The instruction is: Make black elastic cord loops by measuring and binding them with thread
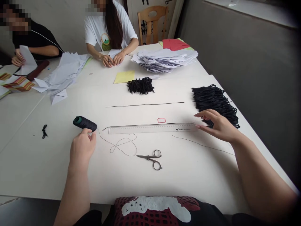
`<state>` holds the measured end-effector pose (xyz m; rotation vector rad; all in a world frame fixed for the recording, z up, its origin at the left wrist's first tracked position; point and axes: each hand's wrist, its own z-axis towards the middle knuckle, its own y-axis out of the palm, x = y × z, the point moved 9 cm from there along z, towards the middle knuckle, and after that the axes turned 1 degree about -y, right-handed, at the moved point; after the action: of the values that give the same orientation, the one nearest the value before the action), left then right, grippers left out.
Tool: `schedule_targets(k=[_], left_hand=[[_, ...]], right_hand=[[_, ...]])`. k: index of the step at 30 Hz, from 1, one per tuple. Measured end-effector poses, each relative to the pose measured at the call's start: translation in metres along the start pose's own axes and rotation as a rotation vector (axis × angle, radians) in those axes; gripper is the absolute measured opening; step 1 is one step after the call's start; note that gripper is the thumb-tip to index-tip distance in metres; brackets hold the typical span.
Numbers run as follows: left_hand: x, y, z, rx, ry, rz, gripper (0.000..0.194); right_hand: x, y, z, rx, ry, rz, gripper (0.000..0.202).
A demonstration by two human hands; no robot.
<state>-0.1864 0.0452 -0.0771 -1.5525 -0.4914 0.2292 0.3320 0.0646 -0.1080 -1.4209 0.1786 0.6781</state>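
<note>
My left hand is at the near end of a black thread spool, its fingers curled; whether they grip the spool is unclear. At the right end of a clear ruler, my right hand has thumb and fingers apart, holding nothing. A black cord lies along the ruler's upper edge. Another cord is stretched out farther up the table. Loose thread curls from the spool. Small scissors lie below the ruler, blades pointing left.
Bundles of black loops lie at the middle and at the right. A small knotted cord is at left. Behind are a yellow sheet, a paper stack and folded papers. Two people work across the table.
</note>
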Motion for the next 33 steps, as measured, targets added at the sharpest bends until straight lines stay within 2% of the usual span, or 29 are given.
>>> schedule_targets(k=[3, 6, 9, 13, 17, 21, 25, 33], left_hand=[[0.009, -0.004, -0.013, 0.088, 0.089, -0.002, 0.029], [0.028, 0.008, -0.026, 0.136, 0.257, -0.013, 0.036], [0.044, 0.028, -0.041, 0.123, 0.401, -0.059, 0.044], [0.048, 0.051, -0.059, 0.079, 0.502, -0.142, 0.051], [0.048, 0.06, -0.068, 0.108, 0.578, -0.153, 0.051], [0.048, 0.059, -0.069, 0.176, 0.61, -0.146, 0.05], [0.049, 0.059, -0.069, 0.2, 0.617, -0.142, 0.049], [0.047, 0.056, -0.069, 0.254, 0.632, -0.169, 0.047]], right_hand=[[-0.016, -0.009, 0.004, 0.088, -0.061, -0.013, 0.041], [-0.05, 0.002, 0.016, 0.087, -0.242, -0.061, 0.032], [-0.093, 0.031, 0.03, 0.005, -0.434, -0.088, 0.027], [-0.149, 0.077, 0.051, -0.131, -0.6, -0.044, 0.026], [-0.202, 0.125, 0.076, -0.248, -0.722, 0.055, 0.03], [-0.241, 0.173, 0.106, -0.316, -0.785, 0.098, 0.038], [-0.265, 0.201, 0.126, -0.31, -0.841, 0.049, 0.039], [-0.272, 0.209, 0.13, -0.227, -0.896, -0.082, 0.045]])
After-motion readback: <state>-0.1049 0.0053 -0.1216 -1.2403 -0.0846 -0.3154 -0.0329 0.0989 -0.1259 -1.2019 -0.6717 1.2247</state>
